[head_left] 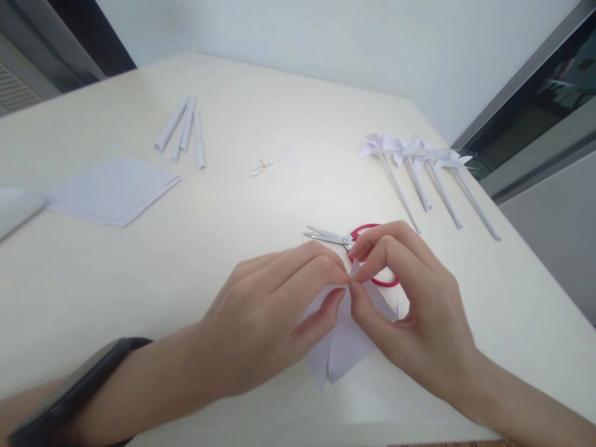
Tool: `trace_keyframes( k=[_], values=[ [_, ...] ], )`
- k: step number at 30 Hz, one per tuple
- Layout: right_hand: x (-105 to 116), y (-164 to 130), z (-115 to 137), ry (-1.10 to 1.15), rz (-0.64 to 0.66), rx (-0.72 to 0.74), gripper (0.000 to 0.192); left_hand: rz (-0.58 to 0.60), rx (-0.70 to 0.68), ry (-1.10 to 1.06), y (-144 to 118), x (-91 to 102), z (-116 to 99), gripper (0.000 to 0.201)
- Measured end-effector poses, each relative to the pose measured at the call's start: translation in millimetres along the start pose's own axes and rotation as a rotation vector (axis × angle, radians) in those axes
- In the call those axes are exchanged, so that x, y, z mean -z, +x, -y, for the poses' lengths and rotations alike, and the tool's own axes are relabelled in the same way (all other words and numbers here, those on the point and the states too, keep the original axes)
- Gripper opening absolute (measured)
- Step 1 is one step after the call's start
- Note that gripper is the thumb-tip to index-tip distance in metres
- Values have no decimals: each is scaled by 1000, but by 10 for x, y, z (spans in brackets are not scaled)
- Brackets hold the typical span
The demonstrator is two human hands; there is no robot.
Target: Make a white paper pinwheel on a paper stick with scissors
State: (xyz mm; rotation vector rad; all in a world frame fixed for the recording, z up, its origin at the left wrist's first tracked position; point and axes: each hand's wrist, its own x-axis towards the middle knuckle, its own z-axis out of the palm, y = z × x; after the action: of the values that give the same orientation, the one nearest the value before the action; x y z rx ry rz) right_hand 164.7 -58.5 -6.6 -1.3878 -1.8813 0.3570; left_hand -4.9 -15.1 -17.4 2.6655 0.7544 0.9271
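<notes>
A white paper sheet (351,344) with a slit in its near side is between my hands, close to the table's front edge. My left hand (270,304) pinches it near the middle, fingers closed around the paper. My right hand (423,304) has thumb and index finger pressed together at the same spot, on the paper's upper part. Whether something small is also between the fingertips is hidden. Scissors with red handles (328,236) lie partly opened just beyond, their handles partly behind my right hand.
Several paper pinwheels on rolled sticks (437,180) lie at the right. Several rolled paper tubes (186,127) lie at the far left, above a stack of paper sheets (112,192). Small thin pieces (261,166) lie mid-table. A wall stands behind the white table (223,211).
</notes>
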Motion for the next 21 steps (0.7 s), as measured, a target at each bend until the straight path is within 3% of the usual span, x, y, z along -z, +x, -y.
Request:
trace_keyframes(
  k=[13,21],
  values=[
    [39,40,-12,-22,-122,-33,19,-55,-22,-61,-6,5,-26,32],
    [41,50,9,57,-38,-39,11,100,337,-473,135,55,47,7]
  ],
)
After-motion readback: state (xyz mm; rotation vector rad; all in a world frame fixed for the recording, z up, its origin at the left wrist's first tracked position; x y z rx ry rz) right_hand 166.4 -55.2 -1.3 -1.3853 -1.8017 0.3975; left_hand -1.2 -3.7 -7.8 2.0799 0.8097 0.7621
